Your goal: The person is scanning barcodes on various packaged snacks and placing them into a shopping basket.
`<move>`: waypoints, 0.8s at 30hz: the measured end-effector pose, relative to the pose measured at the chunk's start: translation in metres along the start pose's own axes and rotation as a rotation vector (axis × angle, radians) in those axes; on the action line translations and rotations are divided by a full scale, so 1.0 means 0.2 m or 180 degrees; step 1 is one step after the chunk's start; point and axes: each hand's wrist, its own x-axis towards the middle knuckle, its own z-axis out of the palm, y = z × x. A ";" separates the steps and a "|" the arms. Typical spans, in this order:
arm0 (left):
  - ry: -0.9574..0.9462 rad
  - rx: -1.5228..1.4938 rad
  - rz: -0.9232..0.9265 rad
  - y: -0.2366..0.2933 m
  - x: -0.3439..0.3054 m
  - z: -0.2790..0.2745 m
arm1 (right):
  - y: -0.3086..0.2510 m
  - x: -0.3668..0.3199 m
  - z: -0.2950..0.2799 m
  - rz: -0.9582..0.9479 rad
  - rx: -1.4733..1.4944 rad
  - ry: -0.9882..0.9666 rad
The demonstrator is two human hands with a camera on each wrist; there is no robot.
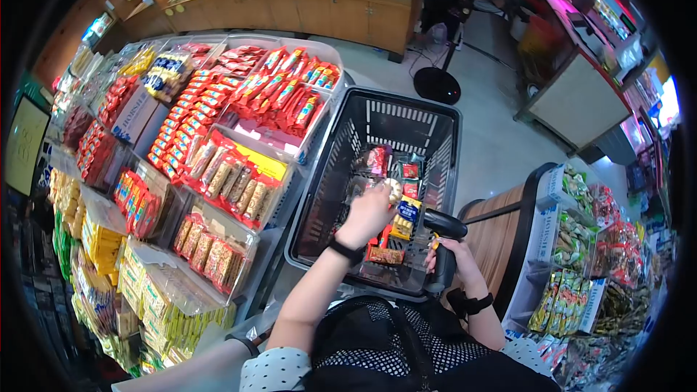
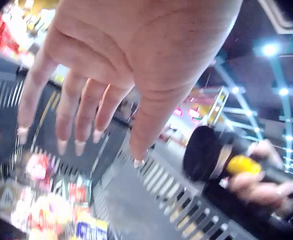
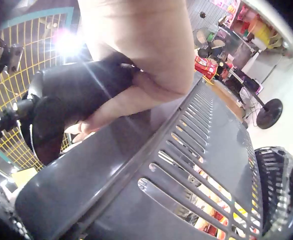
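Observation:
A black shopping basket (image 1: 305, 207) with slotted walls holds several snack packets. My left hand (image 1: 368, 212) reaches down into it. In the left wrist view the left fingers (image 2: 66, 112) point down, spread and straight, with nothing between them. Below those fingertips lie a red packet (image 1: 377, 160), a pale round packet (image 1: 394, 190) and a blue-and-yellow packet (image 1: 406, 215). A red-wrapped bar (image 1: 385, 255) sits nearer my body. My right hand (image 1: 451, 250) grips a thick black handle (image 3: 81, 85) at the basket's near right corner; its fingers curl round it.
Tiered bins of red-wrapped snacks (image 1: 196, 112) stand close on the left. Bagged goods fill a curved shelf (image 1: 559, 247) on the right. Behind the basket are a wooden counter (image 1: 312, 11) and a black round stand base (image 1: 437, 86) on the floor.

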 end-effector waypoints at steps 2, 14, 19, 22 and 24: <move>-0.1637 0.0233 -0.0478 -0.13 0.16 0.26 | 0.00 0.00 -0.01 0.0003 -0.0023 0.0056; -0.1417 0.1388 0.1244 -0.22 0.01 1.01 | 0.05 0.00 -0.02 -0.0148 -0.0150 0.0340; -0.2126 0.2126 0.1248 -0.22 -0.09 1.02 | 0.06 -0.01 -0.02 -0.0173 -0.0143 0.0198; -0.2174 0.2025 0.1326 -0.19 -0.05 1.00 | 0.05 0.00 -0.02 -0.0169 -0.0116 0.0240; -0.2207 0.1845 0.1283 -0.21 -0.04 1.05 | 0.05 0.00 -0.03 -0.0163 -0.0073 0.0243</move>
